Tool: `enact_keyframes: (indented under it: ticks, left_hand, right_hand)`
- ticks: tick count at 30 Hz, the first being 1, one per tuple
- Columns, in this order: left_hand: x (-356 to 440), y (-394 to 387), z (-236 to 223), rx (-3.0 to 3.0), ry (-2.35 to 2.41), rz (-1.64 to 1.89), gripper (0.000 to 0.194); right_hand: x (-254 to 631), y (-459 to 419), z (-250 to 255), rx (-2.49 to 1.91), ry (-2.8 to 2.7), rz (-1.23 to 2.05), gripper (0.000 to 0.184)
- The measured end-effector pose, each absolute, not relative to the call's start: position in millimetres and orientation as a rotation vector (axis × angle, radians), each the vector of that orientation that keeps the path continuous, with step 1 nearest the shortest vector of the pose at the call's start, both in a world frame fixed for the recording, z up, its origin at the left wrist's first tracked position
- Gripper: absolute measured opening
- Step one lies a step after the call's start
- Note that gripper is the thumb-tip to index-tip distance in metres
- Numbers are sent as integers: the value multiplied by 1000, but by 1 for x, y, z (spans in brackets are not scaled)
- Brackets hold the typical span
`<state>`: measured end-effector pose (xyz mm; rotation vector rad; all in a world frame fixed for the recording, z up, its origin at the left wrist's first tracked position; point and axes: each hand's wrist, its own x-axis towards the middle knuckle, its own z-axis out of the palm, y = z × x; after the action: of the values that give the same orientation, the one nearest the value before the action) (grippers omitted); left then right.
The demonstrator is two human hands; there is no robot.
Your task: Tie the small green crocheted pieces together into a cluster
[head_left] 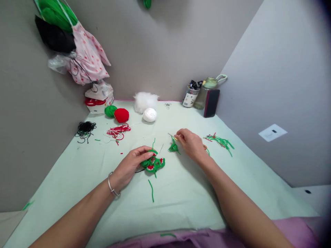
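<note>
My left hand (141,157) is closed on a green crocheted piece (157,166) with red and white parts that look like open mouths. Between the fingers of my right hand (190,141) is a crochet hook (176,138), with a thin metal tip and a bit of yellow showing. Just below that hook, a small green crocheted piece (173,147) lies on the table. A thin needle (161,148) rests between the two hands. Nearer to me is a loose snip of green yarn (151,191). Something orange and green is partly hidden behind my right wrist.
Red (121,115), green (110,111) and white yarn balls (149,115) stand at the back, near white stuffing (146,101). Tangled black yarn (86,130) and red yarn (119,131) lie left. Green yarn scraps (219,140), a phone (211,103), a bottle (201,98) and a pen cup (190,97) are right.
</note>
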<state>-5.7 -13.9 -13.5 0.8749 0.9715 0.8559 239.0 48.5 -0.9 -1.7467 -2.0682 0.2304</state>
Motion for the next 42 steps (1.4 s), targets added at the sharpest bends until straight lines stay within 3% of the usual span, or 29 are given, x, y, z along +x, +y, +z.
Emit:
enact_keyframes:
  ticks: [6,11,18,21,24,27,33,42]
  left_hand:
    - [-6,-15,-7,850,1012,890,37]
    - [-9,-13,-8,881,966,951,37]
    - [-12,-11,-12,904,954,980,37]
    - [-12,-11,-13,899,971,976,35]
    - [-12,-11,-14,908,980,990,33]
    - [-12,-12,-14,920,962,996,30]
    - [-9,-14,-12,959,965,975,27]
    - [-6,-15,-11,988,942,958,29]
  right_hand:
    - [247,45,8,-1812,-2270,215,25]
    - [265,54,6,-2030,-2224,-57,22]
    - [277,66,-3,-2025,-2295,53,23]
    - [270,63,0,-1784,-2046,221,23]
    - [254,48,7,-1456,-1803,664,29]
    - [234,29,14,-1276,-1986,986,41]
    - [214,9,24,-1165,-2329,960,48]
    - [205,7,17,-1201,-2299,1061,41]
